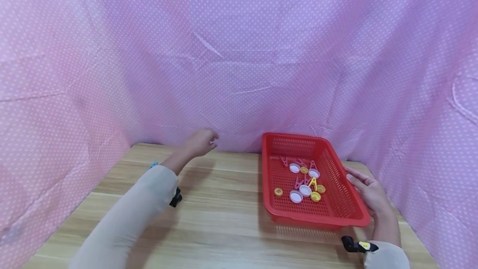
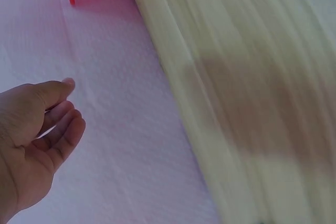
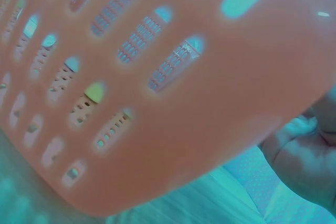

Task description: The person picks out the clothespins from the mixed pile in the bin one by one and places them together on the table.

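A red plastic basket (image 1: 269, 177) with slotted walls is at the right of the table, its front end seemingly raised above a shadow. Inside lie several pink clothespins (image 1: 297, 183), a yellow clothespin (image 1: 313, 184), several white-faced caps (image 1: 296, 196) and several yellow caps (image 1: 315, 196). My right hand (image 1: 373, 194) holds the basket's right side at the rim; the right wrist view shows the basket wall up close, part of the hand hidden. Over the table's back edge my left hand (image 1: 201, 142) hovers with loosely bent fingers (image 2: 68, 135), holding nothing, well left of the basket.
The wood-grain table (image 1: 220, 202) spreads out in front of me. Pink dotted cloth (image 1: 239, 74) hangs behind it and along both sides. Small black devices (image 1: 175, 197) are strapped at the wrists.
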The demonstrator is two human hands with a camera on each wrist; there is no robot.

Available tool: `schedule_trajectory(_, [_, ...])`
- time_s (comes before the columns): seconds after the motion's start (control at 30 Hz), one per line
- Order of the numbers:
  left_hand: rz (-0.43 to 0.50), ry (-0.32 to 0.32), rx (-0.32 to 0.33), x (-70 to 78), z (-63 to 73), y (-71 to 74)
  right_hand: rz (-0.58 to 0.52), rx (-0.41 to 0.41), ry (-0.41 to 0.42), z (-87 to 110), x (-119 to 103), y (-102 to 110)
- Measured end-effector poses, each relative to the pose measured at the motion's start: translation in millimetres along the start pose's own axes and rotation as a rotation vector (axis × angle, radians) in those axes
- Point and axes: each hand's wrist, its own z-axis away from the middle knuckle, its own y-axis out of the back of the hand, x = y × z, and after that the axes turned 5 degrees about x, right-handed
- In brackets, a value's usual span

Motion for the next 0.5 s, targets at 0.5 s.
schedule_trajectory(0.5, [-0.064, -0.327, -0.047, 100.9, -60.1, -36.5, 0.039, 0.022, -0.037, -1.3, -0.7, 0.2])
